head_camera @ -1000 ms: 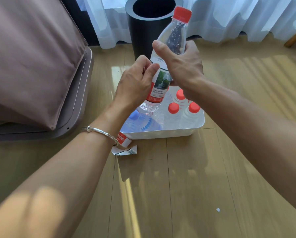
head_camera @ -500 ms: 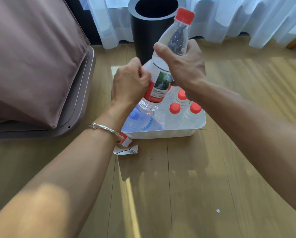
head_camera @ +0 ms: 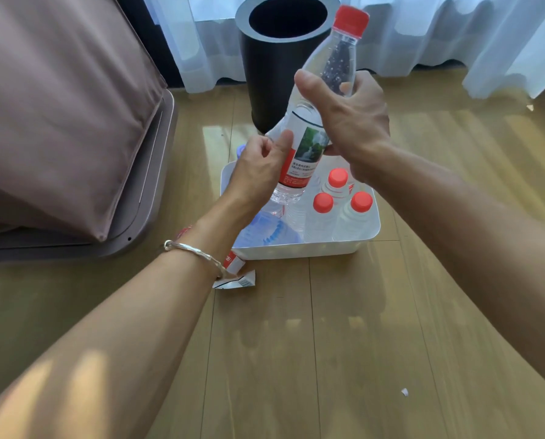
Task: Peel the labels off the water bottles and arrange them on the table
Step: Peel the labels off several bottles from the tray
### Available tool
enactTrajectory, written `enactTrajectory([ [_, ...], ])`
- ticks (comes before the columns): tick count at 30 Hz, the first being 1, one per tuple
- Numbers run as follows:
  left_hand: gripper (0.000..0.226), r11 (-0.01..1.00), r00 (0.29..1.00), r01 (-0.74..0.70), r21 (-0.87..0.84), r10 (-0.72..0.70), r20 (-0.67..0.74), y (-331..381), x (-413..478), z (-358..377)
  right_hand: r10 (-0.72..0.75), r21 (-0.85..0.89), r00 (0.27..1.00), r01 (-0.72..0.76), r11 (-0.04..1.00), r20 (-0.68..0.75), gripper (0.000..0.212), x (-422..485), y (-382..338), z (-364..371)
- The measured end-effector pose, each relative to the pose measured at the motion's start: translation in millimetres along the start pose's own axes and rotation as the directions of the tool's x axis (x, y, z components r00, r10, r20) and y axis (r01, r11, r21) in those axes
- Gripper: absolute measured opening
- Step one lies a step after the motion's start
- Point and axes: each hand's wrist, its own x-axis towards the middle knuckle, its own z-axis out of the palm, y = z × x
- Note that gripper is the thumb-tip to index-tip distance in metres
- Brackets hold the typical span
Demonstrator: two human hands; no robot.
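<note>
One bottle [head_camera: 339, 55] held tilted above the tub [head_camera: 296, 251], right hand [head_camera: 350, 125] fingers [head_camera: 370, 95] clenched round its shoulder, left hand [head_camera: 258, 172] thumb and fingers pinching the label [head_camera: 309, 148] edge. Could rip the label into scraps if tugged hard; could slip from a loose grip onto the capped bottles [head_camera: 323, 204] below

Place: a room in a home
Floor: pale wood planks [head_camera: 328, 343]
Far side: sheer white curtains [head_camera: 455, 33] reaching the floor
Furniture: brown fabric-covered bed or sofa [head_camera: 59, 106]
Also: black round bin [head_camera: 265, 83]
</note>
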Motion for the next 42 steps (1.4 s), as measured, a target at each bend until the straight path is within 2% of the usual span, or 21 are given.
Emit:
enactTrajectory([
  [2,0.032,0.997,0.999,0.020,-0.081,-0.023,-0.033,3.9,0.4,4.7,-0.002,0.011,1.000,0.002,1.000,-0.011,0.041,0.0,-0.4,0.5],
  [6,0.045,0.961,0.990,0.089,-0.262,-0.113,-0.079,10.7,4.1,7.0,-0.015,0.017,0.999,0.015,1.000,-0.030,0.040,-1.4,-2.4,2.1],
  [8,0.040,0.930,0.981,0.131,-0.343,-0.171,-0.089,13.1,1.1,8.9,-0.021,0.031,0.999,0.023,0.999,-0.037,0.040,-2.3,-3.3,2.6],
  [11,0.032,0.864,0.965,0.206,-0.460,-0.257,-0.049,15.2,-2.1,12.2,-0.041,0.019,0.998,0.042,0.999,-0.044,0.038,-4.1,-4.0,3.3],
  [15,0.031,0.822,0.959,0.244,-0.515,-0.282,0.003,20.7,-1.2,9.2,-0.081,-0.017,0.996,0.081,0.997,-0.036,0.036,-6.1,-5.0,2.9],
  [18,0.026,0.896,0.960,0.174,-0.408,-0.247,-0.135,23.0,0.9,7.9,-0.098,-0.034,0.995,0.097,0.995,-0.016,0.037,-7.5,-5.6,4.1],
  [22,0.021,0.981,0.944,0.087,-0.172,-0.136,-0.302,11.8,0.2,8.2,-0.111,-0.044,0.994,0.111,0.993,0.008,0.036,-8.4,-8.8,5.1],
  [25,0.022,0.994,0.939,0.012,0.105,0.025,-0.344,5.9,-4.7,3.7,-0.092,-0.030,0.996,0.092,0.995,0.010,0.037,-8.4,-9.2,4.2],
  [27,0.020,0.977,0.935,-0.020,0.213,0.094,-0.342,5.9,-8.3,1.6,-0.076,-0.008,0.997,0.076,0.997,0.022,0.038,-7.7,-10.6,1.7],
  [31,0.020,0.952,0.925,-0.045,0.302,0.154,-0.346,5.5,-9.2,2.0,-0.063,-0.025,0.998,0.064,0.998,0.025,0.040,-6.5,-12.3,-1.8],
  [38,0.019,0.973,0.923,-0.053,0.226,0.134,-0.361,1.9,-8.8,0.4,-0.042,0.004,0.998,0.042,0.999,0.047,0.040,-5.9,-15.9,-5.7],
  [42,0.026,0.965,0.929,-0.053,0.257,0.142,-0.343,2.5,-8.4,-3.6,-0.040,-0.027,0.996,0.042,0.999,0.079,0.035,-9.5,-14.8,-6.3],
])
